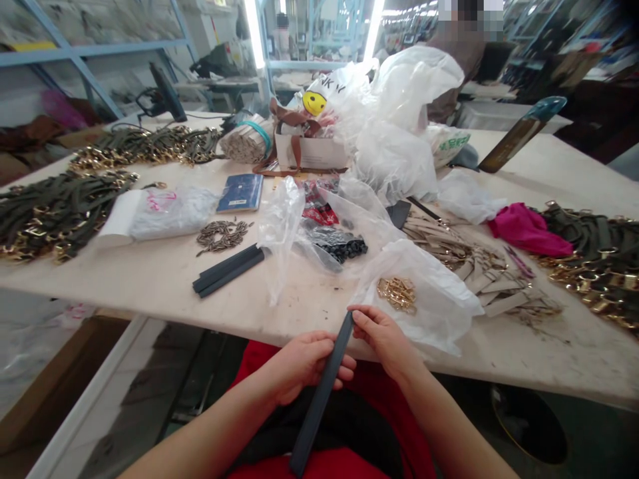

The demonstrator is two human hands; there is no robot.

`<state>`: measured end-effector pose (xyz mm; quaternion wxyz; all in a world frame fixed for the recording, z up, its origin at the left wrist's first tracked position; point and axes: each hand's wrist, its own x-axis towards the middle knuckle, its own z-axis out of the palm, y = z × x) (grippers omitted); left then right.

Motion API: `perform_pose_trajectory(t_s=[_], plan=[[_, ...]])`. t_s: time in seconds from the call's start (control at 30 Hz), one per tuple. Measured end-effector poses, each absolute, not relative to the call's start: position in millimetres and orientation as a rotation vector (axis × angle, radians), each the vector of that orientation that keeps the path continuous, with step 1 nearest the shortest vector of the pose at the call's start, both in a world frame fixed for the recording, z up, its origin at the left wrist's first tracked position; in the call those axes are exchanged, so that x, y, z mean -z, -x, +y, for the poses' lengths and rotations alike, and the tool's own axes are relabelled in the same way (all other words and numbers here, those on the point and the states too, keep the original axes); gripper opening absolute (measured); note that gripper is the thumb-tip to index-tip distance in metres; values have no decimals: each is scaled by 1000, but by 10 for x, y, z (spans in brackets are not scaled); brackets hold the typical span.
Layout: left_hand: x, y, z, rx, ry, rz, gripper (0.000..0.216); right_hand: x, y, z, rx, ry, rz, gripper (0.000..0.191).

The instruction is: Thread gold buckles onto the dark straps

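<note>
Holding the dark strap slanted over the lap, by the surface edge; closing left hand fingers round its middle for steadiness, pinching its upper end with right hand.

Both hands hold one dark strap below the tabletop's near edge: left hand at mid-length, right hand pinching the upper end. Gold clasps lie on a plastic bag just beyond.

Both arms are held forward. The left hand and right hand are held close together, fingers curled in.
</note>
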<state>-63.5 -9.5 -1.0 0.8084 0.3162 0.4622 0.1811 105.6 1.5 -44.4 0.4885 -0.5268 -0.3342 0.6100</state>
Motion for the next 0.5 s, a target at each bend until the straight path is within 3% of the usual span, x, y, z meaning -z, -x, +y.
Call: perform_pose_trajectory(t_s=[0.5], plan=[[15,602,-76,-369,-435,807,28,443,-1040,-27,-1574,1211,-768,34]])
